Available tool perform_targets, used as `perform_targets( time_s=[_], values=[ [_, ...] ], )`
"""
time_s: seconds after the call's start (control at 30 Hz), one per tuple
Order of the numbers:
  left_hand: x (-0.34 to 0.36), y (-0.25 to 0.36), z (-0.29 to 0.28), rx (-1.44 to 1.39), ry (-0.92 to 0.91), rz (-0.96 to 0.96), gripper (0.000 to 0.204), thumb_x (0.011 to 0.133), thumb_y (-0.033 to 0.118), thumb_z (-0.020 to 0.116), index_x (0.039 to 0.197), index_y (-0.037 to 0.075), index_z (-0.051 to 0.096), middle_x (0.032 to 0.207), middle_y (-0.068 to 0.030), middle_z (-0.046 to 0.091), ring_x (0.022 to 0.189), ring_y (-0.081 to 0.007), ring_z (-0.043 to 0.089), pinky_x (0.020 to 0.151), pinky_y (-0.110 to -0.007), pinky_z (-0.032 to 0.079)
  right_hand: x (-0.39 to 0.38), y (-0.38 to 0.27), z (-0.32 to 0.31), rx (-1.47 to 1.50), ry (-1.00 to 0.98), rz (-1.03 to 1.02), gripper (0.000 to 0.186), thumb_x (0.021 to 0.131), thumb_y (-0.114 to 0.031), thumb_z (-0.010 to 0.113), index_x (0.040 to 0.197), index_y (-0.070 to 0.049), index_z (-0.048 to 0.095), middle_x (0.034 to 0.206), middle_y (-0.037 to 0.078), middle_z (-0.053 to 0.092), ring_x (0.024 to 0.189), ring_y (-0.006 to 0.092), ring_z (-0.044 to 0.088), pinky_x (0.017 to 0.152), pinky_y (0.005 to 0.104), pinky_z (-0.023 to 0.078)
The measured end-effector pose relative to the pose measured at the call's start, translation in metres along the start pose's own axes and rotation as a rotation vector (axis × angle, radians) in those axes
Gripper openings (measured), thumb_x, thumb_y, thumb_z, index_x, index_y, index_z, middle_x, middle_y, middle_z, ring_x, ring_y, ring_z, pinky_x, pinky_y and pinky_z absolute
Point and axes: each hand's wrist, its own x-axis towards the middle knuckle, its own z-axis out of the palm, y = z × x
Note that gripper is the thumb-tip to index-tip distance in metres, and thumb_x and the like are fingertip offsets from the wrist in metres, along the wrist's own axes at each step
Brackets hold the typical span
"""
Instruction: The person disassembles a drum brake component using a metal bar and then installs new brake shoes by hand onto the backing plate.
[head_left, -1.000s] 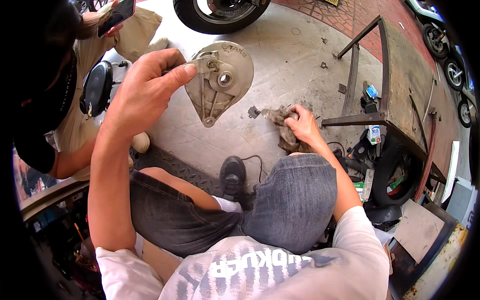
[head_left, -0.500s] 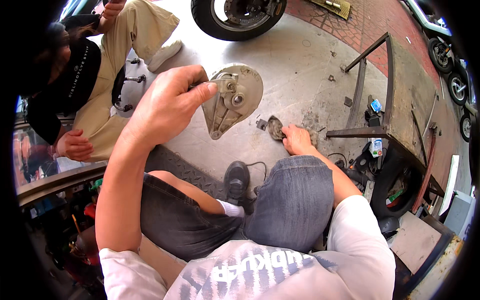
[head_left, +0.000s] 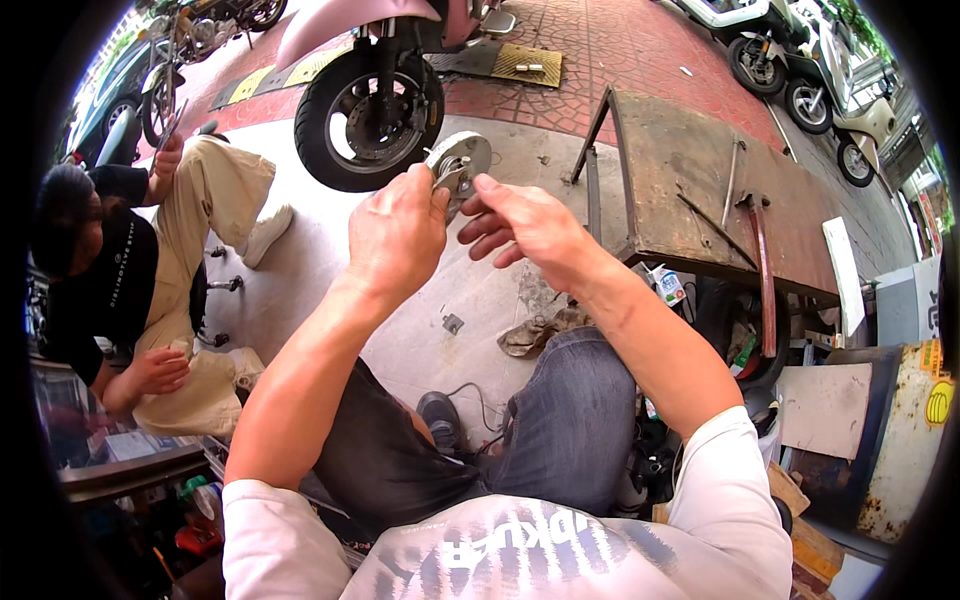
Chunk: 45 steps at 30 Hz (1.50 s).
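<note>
Raised in front of me, my left hand (head_left: 398, 228) is closed on the lever side of a round grey drum brake plate (head_left: 472, 153). The plate is tilted, so its pale rim and part of its face show. Close by on its right is my right hand (head_left: 535, 228), fingers apart, the thumb tip by the plate's edge; whether it touches I cannot tell. A crumpled dirty rag (head_left: 527, 338) lies on the floor beside my right knee. Left of the rag is a small dark metal piece (head_left: 453, 324).
A pink scooter's front wheel (head_left: 370, 120) stands ahead. To the right is a worn metal bench (head_left: 690, 170) with rods and a hammer-like tool on top. At the left sits another person (head_left: 150, 270) in a black shirt. Parked scooters (head_left: 800, 90) line the far right.
My right hand has left the rag on the floor and come up to the brake plate. The plate has turned more edge-on in my left hand. My view has tilted upward.
</note>
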Motion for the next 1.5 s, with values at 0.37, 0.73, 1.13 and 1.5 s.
perform_targets(
  time_s=[0.37,0.73,1.13,1.5],
  values=[
    [0.000,0.059,0.013,-0.045,0.025,0.308,0.023,0.089,0.014,0.071,0.102,0.001,0.057,0.095,-0.0158,0.062,0.088,-0.0355,0.066,0.074,-0.047,0.054,-0.013,0.009,0.001,0.550,0.245,-0.187,0.026,0.108,-0.032,0.062,0.104,-0.007,0.068,0.094,0.002,0.071,0.079,0.0124,0.068,0.067,0.0308,0.057],
    [0.001,0.068,-0.021,-0.498,0.045,0.304,0.017,0.084,0.005,0.068,0.099,-0.002,0.067,0.083,-0.0129,0.061,0.073,-0.0260,0.063,0.065,-0.039,0.051,-0.029,-0.005,-0.007,0.556,0.041,-0.375,0.027,0.108,-0.032,0.062,0.106,-0.006,0.066,0.094,0.004,0.070,0.084,0.0136,0.067,0.075,0.0302,0.055],
    [0.033,-0.004,0.014,-1.998,-0.424,-0.494,0.068,0.110,0.063,0.029,0.127,0.008,0.065,0.101,-0.0119,0.076,0.076,-0.0286,0.073,0.063,-0.043,0.061,-0.035,-0.013,-0.013,0.838,-0.483,-0.371,0.036,0.111,-0.038,0.052,0.119,-0.003,0.060,0.095,0.003,0.058,0.075,0.0125,0.052,0.071,0.0311,0.045],
    [0.035,0.015,-0.001,-1.656,-0.234,-0.768,0.048,0.114,0.053,0.035,0.110,0.014,0.064,0.080,0.0003,0.070,0.055,-0.0121,0.061,0.039,-0.032,0.042,-0.026,-0.010,-0.024,0.540,-0.173,-0.275,0.064,0.108,-0.061,0.045,0.102,-0.001,0.065,0.079,0.008,0.061,0.062,0.0183,0.053,0.060,0.0355,0.045]
  ],
)
